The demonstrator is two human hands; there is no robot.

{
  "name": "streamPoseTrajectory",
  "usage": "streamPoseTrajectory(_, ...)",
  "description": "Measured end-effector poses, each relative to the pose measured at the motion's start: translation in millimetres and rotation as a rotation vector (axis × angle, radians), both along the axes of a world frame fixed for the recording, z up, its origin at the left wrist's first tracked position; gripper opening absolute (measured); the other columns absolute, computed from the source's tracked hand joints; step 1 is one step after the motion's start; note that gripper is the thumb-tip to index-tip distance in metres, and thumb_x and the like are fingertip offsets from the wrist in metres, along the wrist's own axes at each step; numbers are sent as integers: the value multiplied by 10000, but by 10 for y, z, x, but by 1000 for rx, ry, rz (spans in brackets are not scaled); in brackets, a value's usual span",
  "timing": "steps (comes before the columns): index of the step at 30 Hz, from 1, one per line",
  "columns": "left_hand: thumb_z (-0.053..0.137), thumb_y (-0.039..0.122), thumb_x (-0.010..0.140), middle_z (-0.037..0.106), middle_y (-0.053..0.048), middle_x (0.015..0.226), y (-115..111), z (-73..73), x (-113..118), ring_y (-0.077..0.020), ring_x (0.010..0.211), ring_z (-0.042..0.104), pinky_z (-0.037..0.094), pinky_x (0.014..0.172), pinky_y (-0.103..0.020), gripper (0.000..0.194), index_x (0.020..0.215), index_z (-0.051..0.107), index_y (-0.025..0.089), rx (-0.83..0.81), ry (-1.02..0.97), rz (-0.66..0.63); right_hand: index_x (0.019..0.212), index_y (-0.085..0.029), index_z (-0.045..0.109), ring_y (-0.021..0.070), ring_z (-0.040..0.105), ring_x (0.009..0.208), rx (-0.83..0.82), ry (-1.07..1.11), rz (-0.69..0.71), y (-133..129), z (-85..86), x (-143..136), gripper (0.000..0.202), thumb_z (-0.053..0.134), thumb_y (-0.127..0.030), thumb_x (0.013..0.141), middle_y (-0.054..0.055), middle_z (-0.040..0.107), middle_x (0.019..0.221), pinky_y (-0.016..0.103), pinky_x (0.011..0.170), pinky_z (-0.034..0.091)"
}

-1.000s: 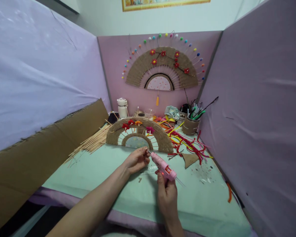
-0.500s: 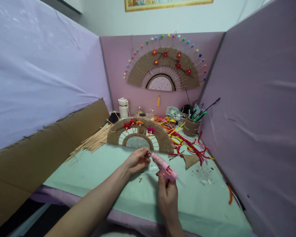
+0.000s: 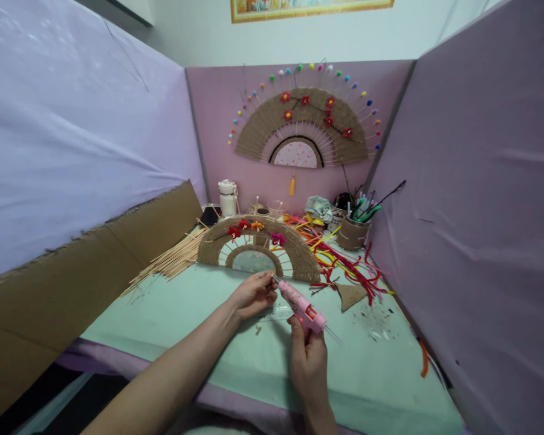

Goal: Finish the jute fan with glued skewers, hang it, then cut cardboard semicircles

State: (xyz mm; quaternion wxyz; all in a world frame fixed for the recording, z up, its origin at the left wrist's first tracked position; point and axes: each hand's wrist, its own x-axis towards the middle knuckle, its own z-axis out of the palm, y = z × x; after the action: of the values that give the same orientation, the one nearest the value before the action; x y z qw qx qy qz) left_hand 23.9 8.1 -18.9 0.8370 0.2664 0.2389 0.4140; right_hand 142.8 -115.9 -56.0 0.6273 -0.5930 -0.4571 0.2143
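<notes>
My right hand point(image 3: 309, 356) is wrapped round the handle of a pink glue gun point(image 3: 299, 304), with a red light glowing by the thumb and a clear glue stick point(image 3: 333, 336) poking out of its back end. The gun's metal nozzle points up and left to the fingertips of my left hand point(image 3: 254, 294). Those fingers are pinched together at the nozzle; whatever they hold is too small to make out. Just beyond the hands stands a twine-covered fan point(image 3: 213, 243) with red, orange and magenta flowers on its arc.
Thin wooden sticks point(image 3: 167, 258) lie fanned out at left beside a cardboard strip point(image 3: 95, 266). Coloured pipe cleaners point(image 3: 344, 264), a cardboard scrap point(image 3: 350, 296) and a tool holder point(image 3: 352, 234) are at right. A white bottle point(image 3: 228, 198) stands behind; a larger fan point(image 3: 258, 130) hangs on the back panel.
Both hands and the glue gun keep practically the same pose. Only the camera view has shifted very slightly.
</notes>
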Motion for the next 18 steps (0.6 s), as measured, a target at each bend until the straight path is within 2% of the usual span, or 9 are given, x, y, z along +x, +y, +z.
streamPoseTrajectory(18,791,168,713,603,-31,689,-24,36,7,-77,589,559,465,540,-169,160,749,654,94,1,25,10,900,-145,668,251,664,773,15,6,-6,-1,2,5,421,478,-520,889,118,721,820,346,708,504)
